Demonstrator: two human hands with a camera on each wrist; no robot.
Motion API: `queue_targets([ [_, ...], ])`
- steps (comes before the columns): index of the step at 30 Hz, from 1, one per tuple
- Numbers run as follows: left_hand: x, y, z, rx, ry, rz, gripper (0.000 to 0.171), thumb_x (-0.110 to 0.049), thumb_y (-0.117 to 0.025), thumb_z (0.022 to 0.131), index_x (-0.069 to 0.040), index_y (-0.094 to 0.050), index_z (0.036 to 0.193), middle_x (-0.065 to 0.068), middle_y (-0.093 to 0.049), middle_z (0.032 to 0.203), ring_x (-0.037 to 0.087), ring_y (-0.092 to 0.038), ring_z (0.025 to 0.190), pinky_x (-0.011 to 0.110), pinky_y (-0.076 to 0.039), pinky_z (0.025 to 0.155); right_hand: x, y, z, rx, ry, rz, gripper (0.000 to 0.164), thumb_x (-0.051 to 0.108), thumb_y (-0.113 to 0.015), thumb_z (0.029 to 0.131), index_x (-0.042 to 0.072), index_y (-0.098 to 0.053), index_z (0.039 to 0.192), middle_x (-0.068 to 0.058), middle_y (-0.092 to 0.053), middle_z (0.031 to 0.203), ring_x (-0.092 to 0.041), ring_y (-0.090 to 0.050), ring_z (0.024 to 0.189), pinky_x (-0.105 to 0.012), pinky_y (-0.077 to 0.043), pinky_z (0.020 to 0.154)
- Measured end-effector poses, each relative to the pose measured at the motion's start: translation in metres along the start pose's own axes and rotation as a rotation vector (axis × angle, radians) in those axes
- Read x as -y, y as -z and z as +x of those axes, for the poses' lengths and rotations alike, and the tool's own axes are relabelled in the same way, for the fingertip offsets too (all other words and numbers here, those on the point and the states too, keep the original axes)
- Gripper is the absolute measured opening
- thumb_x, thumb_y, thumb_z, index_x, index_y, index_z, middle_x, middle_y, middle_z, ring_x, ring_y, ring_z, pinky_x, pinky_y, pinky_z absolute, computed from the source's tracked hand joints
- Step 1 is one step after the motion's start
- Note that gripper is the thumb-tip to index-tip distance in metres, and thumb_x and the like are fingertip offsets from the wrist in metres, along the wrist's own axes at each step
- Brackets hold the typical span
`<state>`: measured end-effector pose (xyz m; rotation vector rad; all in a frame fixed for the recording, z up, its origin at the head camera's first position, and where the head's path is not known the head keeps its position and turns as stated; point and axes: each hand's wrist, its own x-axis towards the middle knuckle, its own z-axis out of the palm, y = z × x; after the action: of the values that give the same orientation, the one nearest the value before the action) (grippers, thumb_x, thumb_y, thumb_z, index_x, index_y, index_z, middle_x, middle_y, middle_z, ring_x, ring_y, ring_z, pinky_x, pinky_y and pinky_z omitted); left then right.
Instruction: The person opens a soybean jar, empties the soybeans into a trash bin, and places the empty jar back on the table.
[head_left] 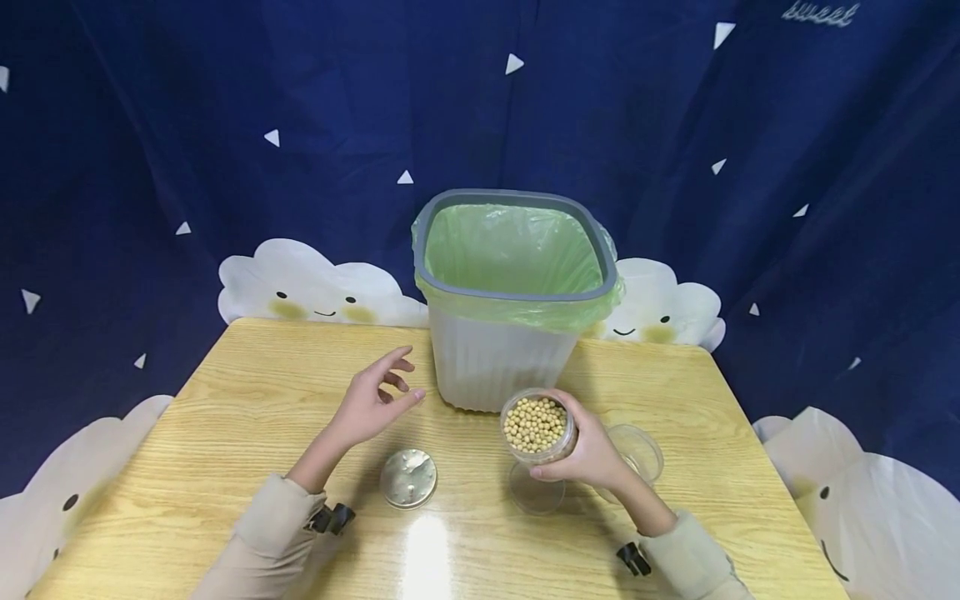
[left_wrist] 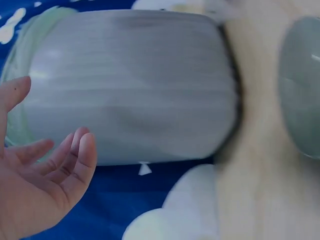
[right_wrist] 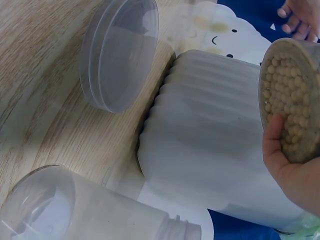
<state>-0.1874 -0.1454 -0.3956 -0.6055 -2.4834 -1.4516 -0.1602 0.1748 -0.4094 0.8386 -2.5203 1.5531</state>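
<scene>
My right hand [head_left: 585, 446] grips a clear jar of pale yellow soybeans [head_left: 534, 423] by its side, lifted over the table in front of a bin. Through the wall, the right wrist view shows the soybeans [right_wrist: 290, 95], with the thumb against the jar. A clear round lid [head_left: 537, 492] lies on the table below it. Beside my right forearm stands a second clear jar [head_left: 643, 450], its threaded neck visible in the right wrist view. My left hand [head_left: 371, 400] hovers left of the bin with loosely bent fingers, holding nothing. Nearest it on the table is a silvery round lid [head_left: 408, 478].
The white ribbed bin [head_left: 498, 358] with a grey rim and green bag liner [head_left: 517, 250] stands at the back middle of the wooden table [head_left: 262, 400]. Behind hangs a dark blue curtain [head_left: 337, 100] with white triangles and cloud shapes.
</scene>
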Motion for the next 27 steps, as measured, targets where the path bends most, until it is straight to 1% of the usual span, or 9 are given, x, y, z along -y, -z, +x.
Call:
queue_targets([
  [3,-0.01,0.006,0.012,-0.051,0.022,-0.075,0.061,-0.011,-0.069,0.079,-0.002,-0.042,0.133,0.016,-0.058,0.109,0.022,-0.06,0.08,0.029,-0.05,0.059,0.014,0.002,0.001,0.005,0.011,-0.01,0.089,0.003,-0.085,0.05,-0.004,-0.042,0.127,-0.021,-0.051,0.12,-0.033,-0.052,0.104,-0.039,-0.043,0.087],
  [6,-0.019,0.013,0.024,-0.093,0.019,-0.096,0.062,-0.01,-0.069,0.079,-0.004,-0.041,0.135,0.015,-0.057,0.111,0.024,-0.06,0.082,0.031,-0.05,0.061,0.028,0.004,0.002,0.008,0.006,-0.016,0.087,0.001,-0.084,0.05,-0.007,-0.042,0.125,-0.023,-0.051,0.118,-0.033,-0.052,0.104,-0.037,-0.043,0.087],
  [9,-0.028,0.021,0.036,-0.133,0.013,-0.1,0.064,-0.011,-0.068,0.08,-0.006,-0.039,0.136,0.015,-0.055,0.115,0.026,-0.059,0.085,0.03,-0.05,0.062,0.031,0.004,0.002,0.004,0.002,-0.015,0.087,0.0,-0.084,0.05,-0.007,-0.042,0.125,-0.023,-0.052,0.118,-0.032,-0.052,0.104,-0.037,-0.042,0.088],
  [12,-0.035,0.027,0.048,-0.162,0.032,-0.109,0.065,-0.013,-0.067,0.082,-0.008,-0.035,0.139,0.014,-0.053,0.118,0.025,-0.058,0.087,0.023,-0.048,0.063,0.028,0.005,0.002,0.002,0.026,-0.013,0.088,0.001,-0.085,0.049,-0.006,-0.043,0.125,-0.021,-0.052,0.118,-0.029,-0.052,0.104,-0.036,-0.043,0.088],
  [14,-0.04,0.031,0.055,-0.17,0.055,-0.127,0.067,-0.016,-0.066,0.083,-0.01,-0.033,0.141,0.013,-0.052,0.12,0.023,-0.057,0.087,0.02,-0.046,0.063,0.019,0.005,0.002,0.001,0.031,-0.001,0.09,0.003,-0.086,0.048,-0.003,-0.043,0.127,-0.019,-0.052,0.119,-0.027,-0.052,0.105,-0.036,-0.042,0.089],
  [16,-0.042,0.033,0.062,-0.172,0.073,-0.148,0.067,-0.018,-0.064,0.084,-0.011,-0.031,0.142,0.013,-0.05,0.121,0.022,-0.055,0.087,0.02,-0.045,0.064,0.009,0.005,0.002,0.003,0.029,0.001,0.092,0.006,-0.087,0.048,0.0,-0.043,0.128,-0.015,-0.052,0.12,-0.025,-0.051,0.105,-0.035,-0.042,0.089],
  [19,-0.046,0.035,0.072,-0.171,0.085,-0.151,0.069,-0.021,-0.064,0.084,-0.012,-0.028,0.143,0.012,-0.046,0.126,0.022,-0.054,0.088,0.023,-0.045,0.064,-0.004,0.005,0.001,0.005,0.017,0.011,0.094,0.011,-0.088,0.048,0.005,-0.043,0.13,-0.01,-0.052,0.122,-0.023,-0.051,0.107,-0.035,-0.041,0.09],
  [24,-0.053,0.033,0.088,-0.164,0.099,-0.07,0.074,-0.029,-0.064,0.083,-0.016,-0.024,0.144,0.012,-0.037,0.132,0.023,-0.052,0.091,0.03,-0.044,0.067,-0.008,0.008,0.0,-0.005,0.022,0.038,0.092,0.014,-0.089,0.05,0.008,-0.044,0.13,-0.011,-0.052,0.121,-0.022,-0.051,0.106,-0.036,-0.042,0.09],
  [27,-0.056,0.031,0.096,-0.148,0.107,-0.05,0.078,-0.032,-0.064,0.082,-0.017,-0.021,0.145,0.014,-0.034,0.134,0.025,-0.05,0.092,0.034,-0.042,0.07,-0.006,0.011,0.0,-0.007,0.015,0.051,0.092,0.014,-0.089,0.05,0.008,-0.043,0.131,-0.01,-0.052,0.122,-0.022,-0.051,0.107,-0.036,-0.041,0.09],
])
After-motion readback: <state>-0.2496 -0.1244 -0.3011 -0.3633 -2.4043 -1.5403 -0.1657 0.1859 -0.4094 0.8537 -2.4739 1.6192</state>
